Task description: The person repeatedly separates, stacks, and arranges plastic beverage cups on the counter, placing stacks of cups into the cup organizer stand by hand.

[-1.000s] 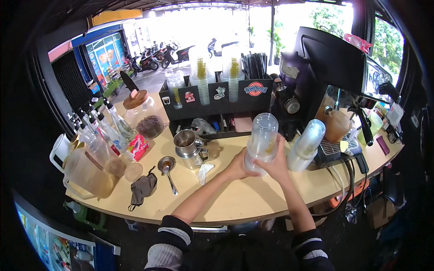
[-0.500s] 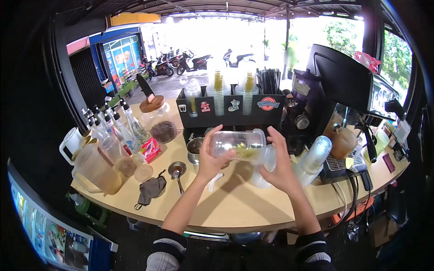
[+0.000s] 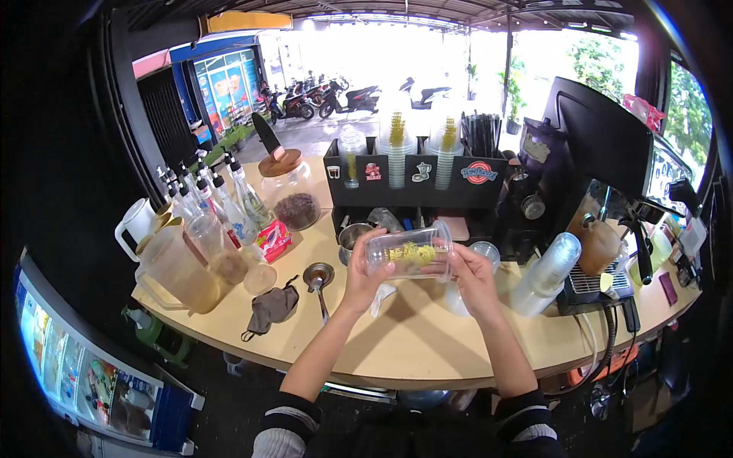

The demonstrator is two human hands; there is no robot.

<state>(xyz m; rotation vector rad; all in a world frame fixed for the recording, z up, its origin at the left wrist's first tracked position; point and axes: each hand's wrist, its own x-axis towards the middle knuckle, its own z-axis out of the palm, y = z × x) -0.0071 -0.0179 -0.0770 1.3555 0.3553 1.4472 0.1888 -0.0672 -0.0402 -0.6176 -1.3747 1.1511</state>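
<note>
**Right hand (image 3: 475,279) meets left hand (image 3: 362,273) on the cup (image 3: 405,256)**

Half a second ago the right hand stood spread, off the rim, while the left alone bore the cup. Now both have hold of it: the left curls round the base end, thumb in front, and the right pinches the rim end between thumb and fingers. Whether any right fingertip is inside the mouth, I cannot tell. The cup lies on its side in the air between the hands, rim toward the right, yellow print (image 3: 412,253) facing the wearer. With both ends held, it looks steadier and easier to turn than in a one-handed hold.

Room is tightest past the hands. The metal pot (image 3: 351,238) is just beyond the left, partly covered by it. Another cup (image 3: 485,253) stands behind the right hand, and a leaning stack (image 3: 547,273) is near on that hand's outer side. Farther ahead, the black rack (image 3: 416,187) closes off the far side.

Nearer the body there is more space: pale worktop (image 3: 416,347) shows between the forearms, running to its curved front edge (image 3: 427,379). The tissue (image 3: 382,298) lies below the left hand; the spoon (image 3: 324,307) and mask (image 3: 275,307) lie to its outer side.
</note>
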